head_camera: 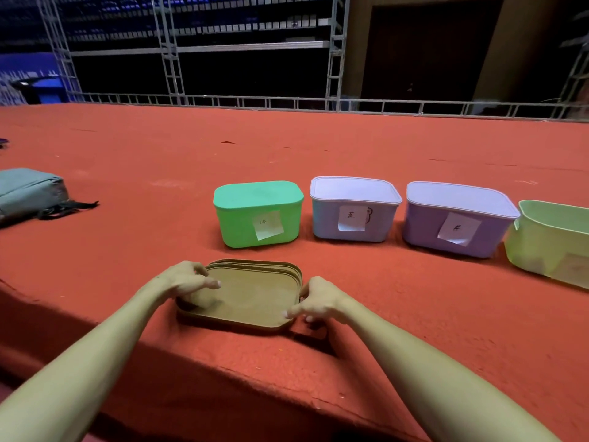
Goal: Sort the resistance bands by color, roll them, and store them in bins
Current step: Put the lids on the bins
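Three lidded bins (353, 215) and one open bin (548, 247) stood behind the lid stack (251, 295) | no bands seen; we judged sorting unstarted | left grip (185, 279), right grip (318, 301) clasped its edges.

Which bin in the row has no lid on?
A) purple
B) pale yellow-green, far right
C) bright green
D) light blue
B: the pale yellow-green bin shows an open rim and its inner wall, with no cover on top.

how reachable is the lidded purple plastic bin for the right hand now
Probably yes: only bare red carpet lies between the right hand and the purple bin, though that hand grips the flat olive stack.
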Available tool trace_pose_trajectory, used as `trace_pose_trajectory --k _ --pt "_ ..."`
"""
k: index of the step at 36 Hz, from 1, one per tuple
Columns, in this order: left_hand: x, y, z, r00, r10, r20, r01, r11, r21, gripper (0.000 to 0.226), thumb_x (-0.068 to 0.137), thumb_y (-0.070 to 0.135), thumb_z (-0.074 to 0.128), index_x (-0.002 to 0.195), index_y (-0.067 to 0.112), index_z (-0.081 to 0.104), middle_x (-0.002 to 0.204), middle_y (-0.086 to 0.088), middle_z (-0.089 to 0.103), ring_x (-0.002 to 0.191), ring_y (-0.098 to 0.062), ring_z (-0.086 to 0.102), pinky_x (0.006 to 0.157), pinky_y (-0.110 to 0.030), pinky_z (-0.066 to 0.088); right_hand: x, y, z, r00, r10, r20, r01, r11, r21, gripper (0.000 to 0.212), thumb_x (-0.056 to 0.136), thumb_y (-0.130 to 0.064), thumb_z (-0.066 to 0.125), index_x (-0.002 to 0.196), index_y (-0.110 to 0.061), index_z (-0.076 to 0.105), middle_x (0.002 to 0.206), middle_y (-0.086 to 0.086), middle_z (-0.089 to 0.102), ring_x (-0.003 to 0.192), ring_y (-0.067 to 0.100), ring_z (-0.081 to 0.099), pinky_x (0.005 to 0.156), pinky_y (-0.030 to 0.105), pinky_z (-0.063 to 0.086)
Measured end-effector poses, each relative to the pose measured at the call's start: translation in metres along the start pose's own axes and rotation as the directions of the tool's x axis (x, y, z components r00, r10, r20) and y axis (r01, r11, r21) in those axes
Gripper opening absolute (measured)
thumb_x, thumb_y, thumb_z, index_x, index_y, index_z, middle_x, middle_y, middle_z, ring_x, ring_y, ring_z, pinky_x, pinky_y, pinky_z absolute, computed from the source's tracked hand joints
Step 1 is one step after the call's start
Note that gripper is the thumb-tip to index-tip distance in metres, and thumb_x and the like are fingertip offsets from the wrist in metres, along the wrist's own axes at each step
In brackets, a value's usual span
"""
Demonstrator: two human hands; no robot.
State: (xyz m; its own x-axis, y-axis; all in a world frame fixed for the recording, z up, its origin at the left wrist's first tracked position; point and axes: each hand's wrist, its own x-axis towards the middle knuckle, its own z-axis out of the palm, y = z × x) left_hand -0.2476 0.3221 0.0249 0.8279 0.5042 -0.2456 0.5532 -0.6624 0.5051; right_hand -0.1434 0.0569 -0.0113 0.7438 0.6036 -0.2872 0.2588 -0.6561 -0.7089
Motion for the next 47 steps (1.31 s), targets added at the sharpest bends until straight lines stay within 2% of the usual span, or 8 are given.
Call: trace_pose_trajectory --k 8,16,21,30,35,40,44,47 --pt "-0.012 0.027 0.007 0.996 0.055 -0.065 -0.065 0.982 -0.179 0.06 0.082 0.033 0.073 0.133 0.015 0.049 0.136 -0.009 0.05 0.093 -0.021 0.054 0.059 -0.028 0.044 -0.01 0.014 -0.025 0.997 0.003 -0.073 0.001 0.998 0.06 0.03 0.065 -0.035 0.084 0.07 -0.012 0.065 0.063 0.001 0.058 0.06 0.018 0.06 0.071 0.04 0.057" --pt "-0.012 0.051 0.007 0.991 0.042 -0.125 -0.103 0.839 -0.535 0.088 0.077 0.028 0.077 0.149 0.021 0.026 0.14 -0.006 0.046 0.118 -0.028 0.055 0.097 -0.049 0.047 -0.025 0.012 -0.067 0.976 0.009 -0.217 0.08 0.914 0.398 0.023 0.083 -0.03 0.074 0.077 -0.012 0.059 0.07 -0.001 0.06 0.059 0.005 0.057 0.052 0.019 0.05" --pt "-0.015 0.077 0.007 0.984 0.126 -0.129 -0.18 0.653 -0.736 0.069 0.078 0.026 0.077 0.138 0.02 0.043 0.127 -0.005 0.06 0.106 -0.019 0.062 0.095 -0.043 0.05 -0.031 0.013 -0.093 0.959 0.042 -0.28 0.112 0.851 0.513 0.056 0.077 -0.057 0.069 0.106 -0.01 0.056 0.105 0.003 0.064 0.085 0.016 0.063 0.066 0.028 0.055" --pt "-0.027 0.119 0.005 0.969 0.196 -0.15 -0.216 0.383 -0.898 0.018 0.095 0.032 0.057 0.102 0.016 0.055 0.112 -0.008 0.055 0.11 -0.021 0.051 0.106 -0.035 0.038 -0.06 0.021 -0.134 0.919 0.003 -0.394 0.243 0.783 0.572 0.035 0.086 -0.049 0.064 0.078 -0.015 0.065 0.081 -0.003 0.057 0.087 0.012 0.054 0.1 0.04 0.047" --pt "-0.03 0.122 0.011 0.952 0.286 -0.108 -0.221 0.401 -0.889 0.035 0.068 0.014 0.078 0.098 0.007 0.061 0.098 -0.011 0.064 0.085 -0.012 0.059 0.082 -0.019 0.048 -0.076 0.038 -0.159 0.884 -0.083 -0.461 0.312 0.839 0.447 0.066 0.049 -0.077 0.075 0.08 -0.018 0.078 0.079 0.01 0.06 0.084 0.014 0.049 0.092 0.036 0.047" --pt "-0.035 0.127 0.014 0.925 0.379 -0.035 -0.274 0.598 -0.754 0.058 0.076 -0.008 0.071 0.13 0.003 0.054 0.127 -0.004 0.055 0.109 -0.012 0.057 0.095 -0.025 0.041 -0.099 0.058 -0.182 0.871 -0.118 -0.477 0.292 0.905 0.309 0.087 0.039 -0.049 0.094 0.109 -0.005 0.065 0.103 0.009 0.071 0.098 0.019 0.068 0.088 0.036 0.055" --pt "-0.042 0.141 0.02 0.894 0.448 -0.032 -0.373 0.7 -0.609 0.071 0.076 -0.007 0.073 0.14 0.002 0.044 0.125 0.006 0.048 0.113 -0.01 0.053 0.094 -0.017 0.041 -0.117 0.062 -0.193 0.892 -0.215 -0.399 0.317 0.925 0.209 0.056 0.061 -0.004 0.088 0.11 -0.014 0.064 0.099 -0.002 0.073 0.09 0.009 0.069 0.074 0.017 0.052" --pt "-0.047 0.154 0.021 0.87 0.493 -0.032 -0.425 0.713 -0.558 0.073 0.074 -0.005 0.076 0.139 0.002 0.044 0.132 0.003 0.049 0.114 -0.01 0.054 0.085 -0.006 0.044 -0.126 0.069 -0.201 0.907 -0.233 -0.352 0.301 0.941 0.153 0.062 0.059 -0.006 0.089 0.113 -0.024 0.064 0.106 -0.002 0.072 0.095 0.008 0.069 0.081 0.02 0.054"
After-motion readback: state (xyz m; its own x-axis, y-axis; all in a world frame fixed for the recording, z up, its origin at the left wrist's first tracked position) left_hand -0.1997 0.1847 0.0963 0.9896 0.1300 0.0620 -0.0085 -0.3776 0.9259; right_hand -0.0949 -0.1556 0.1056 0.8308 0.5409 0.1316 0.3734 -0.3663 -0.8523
